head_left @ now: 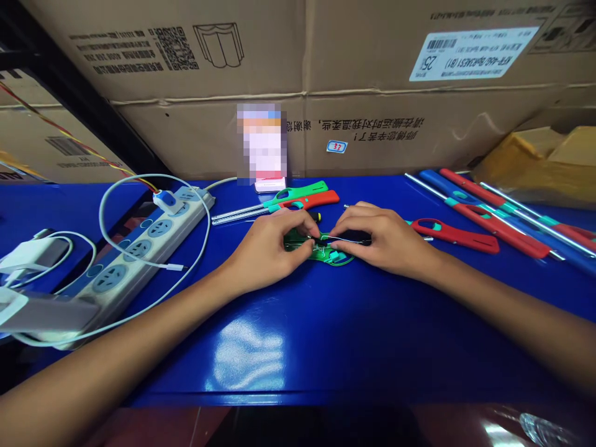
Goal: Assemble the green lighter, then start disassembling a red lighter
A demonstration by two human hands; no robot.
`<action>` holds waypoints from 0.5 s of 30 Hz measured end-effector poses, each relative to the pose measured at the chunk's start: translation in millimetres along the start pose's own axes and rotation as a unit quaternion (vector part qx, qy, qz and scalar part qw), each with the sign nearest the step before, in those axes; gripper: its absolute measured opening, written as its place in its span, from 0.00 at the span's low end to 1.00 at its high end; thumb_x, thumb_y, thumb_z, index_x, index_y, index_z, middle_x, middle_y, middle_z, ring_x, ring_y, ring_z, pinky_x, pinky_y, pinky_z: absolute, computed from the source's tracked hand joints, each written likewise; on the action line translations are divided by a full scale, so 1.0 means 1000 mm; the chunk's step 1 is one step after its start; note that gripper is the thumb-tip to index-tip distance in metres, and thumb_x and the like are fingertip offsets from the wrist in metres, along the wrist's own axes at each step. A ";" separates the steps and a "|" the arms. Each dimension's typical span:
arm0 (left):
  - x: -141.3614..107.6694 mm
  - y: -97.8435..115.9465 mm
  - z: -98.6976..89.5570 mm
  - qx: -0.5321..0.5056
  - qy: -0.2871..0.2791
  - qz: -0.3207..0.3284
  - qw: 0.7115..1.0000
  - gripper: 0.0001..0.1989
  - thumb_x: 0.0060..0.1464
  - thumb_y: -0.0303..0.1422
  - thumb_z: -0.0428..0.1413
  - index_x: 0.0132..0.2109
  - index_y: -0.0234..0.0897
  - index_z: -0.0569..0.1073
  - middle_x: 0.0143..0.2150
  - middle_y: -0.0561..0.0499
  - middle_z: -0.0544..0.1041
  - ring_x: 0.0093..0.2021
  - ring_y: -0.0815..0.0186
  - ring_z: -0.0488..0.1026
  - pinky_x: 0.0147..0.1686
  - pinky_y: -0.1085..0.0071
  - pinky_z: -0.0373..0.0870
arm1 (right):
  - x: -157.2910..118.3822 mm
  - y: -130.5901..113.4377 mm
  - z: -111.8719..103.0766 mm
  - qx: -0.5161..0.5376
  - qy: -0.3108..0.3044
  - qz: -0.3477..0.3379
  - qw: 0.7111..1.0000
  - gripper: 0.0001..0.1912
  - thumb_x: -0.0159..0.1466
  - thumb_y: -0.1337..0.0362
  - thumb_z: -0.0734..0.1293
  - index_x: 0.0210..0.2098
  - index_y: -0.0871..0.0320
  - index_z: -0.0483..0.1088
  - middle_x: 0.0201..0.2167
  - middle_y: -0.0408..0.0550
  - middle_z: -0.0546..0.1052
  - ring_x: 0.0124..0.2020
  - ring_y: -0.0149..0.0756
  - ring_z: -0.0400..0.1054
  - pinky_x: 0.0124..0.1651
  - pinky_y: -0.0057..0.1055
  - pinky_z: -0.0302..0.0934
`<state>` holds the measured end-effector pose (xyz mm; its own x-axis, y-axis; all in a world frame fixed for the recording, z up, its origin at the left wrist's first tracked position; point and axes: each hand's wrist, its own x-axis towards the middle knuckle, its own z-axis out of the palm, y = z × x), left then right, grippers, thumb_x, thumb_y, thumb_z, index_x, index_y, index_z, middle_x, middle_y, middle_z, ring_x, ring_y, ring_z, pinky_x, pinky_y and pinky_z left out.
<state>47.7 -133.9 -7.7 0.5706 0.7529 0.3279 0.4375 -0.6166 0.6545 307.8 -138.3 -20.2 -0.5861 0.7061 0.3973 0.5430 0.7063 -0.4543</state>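
In front of me, an opened green lighter casing (pixel 326 254) lies on the blue table, with a teal piece and thin wires inside. My left hand (pixel 272 248) reaches over its left end, thumb and forefinger closed on a small dark part that the fingertips mostly hide. From the other side, my right hand (pixel 388 239) pinches a thin wire (pixel 347 240) between thumb and fingers, just above the casing. Behind my hands rest a green lighter (pixel 305 189) and a red-orange lighter (pixel 316 199) with long metal tubes. Beside them shows the yellow-and-black tip of a tool (pixel 317 216).
A red lighter (pixel 456 234) lies right of my right hand, with several red and blue ones beyond. At left are a power strip (pixel 158 233) and a looped white cable (pixel 205 239). A lit phone (pixel 265 149) leans on a cardboard box (pixel 363 56) along the back.
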 end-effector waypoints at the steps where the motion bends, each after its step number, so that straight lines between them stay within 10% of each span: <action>1: 0.000 0.000 0.000 0.011 -0.005 0.009 1.000 0.07 0.59 0.25 0.59 0.43 0.39 0.80 0.43 0.52 0.83 0.44 0.63 0.78 0.49 0.65 0.72 | 0.000 0.000 -0.001 0.001 -0.001 -0.002 1.000 0.02 0.71 0.64 0.74 0.43 0.54 0.81 0.40 0.48 0.82 0.46 0.43 0.75 0.52 0.40 0.67; 15: -0.002 0.002 0.002 0.062 -0.043 0.061 0.995 0.06 0.61 0.27 0.58 0.44 0.40 0.79 0.43 0.50 0.82 0.47 0.58 0.76 0.52 0.59 0.72 | 0.001 -0.013 -0.010 -0.010 -0.005 -0.017 1.000 0.09 0.72 0.67 0.67 0.45 0.52 0.80 0.42 0.49 0.83 0.47 0.45 0.76 0.52 0.44 0.68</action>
<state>48.4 -136.8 -8.3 0.6796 0.6521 0.3360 0.4408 -0.7292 0.5235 306.0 -146.7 -6.3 -0.6106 0.6806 0.4049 0.5345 0.7314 -0.4234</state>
